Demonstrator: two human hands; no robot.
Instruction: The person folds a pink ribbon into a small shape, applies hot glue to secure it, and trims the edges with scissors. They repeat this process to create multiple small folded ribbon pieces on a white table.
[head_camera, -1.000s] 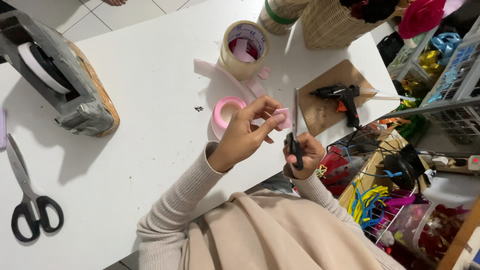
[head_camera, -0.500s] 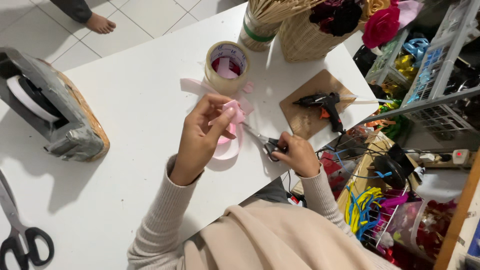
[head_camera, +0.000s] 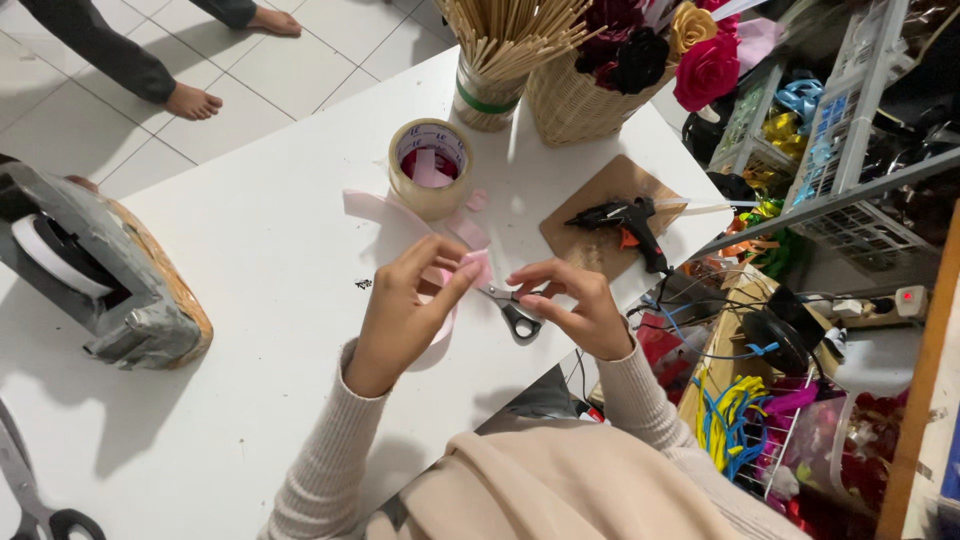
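Both hands (head_camera: 480, 300) over white table (head_camera: 250, 250); tiled floor (head_camera: 330, 40) beyond.

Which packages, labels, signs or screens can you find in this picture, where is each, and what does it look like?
No packets, signs or screens show.
Tape roll: on the white table beyond the left hand, a tan ring whose inner core is white with small red print.
Jar of sticks: at the table's far edge, round, with a green band.
Power strip: right of the table, pale, with a red switch.
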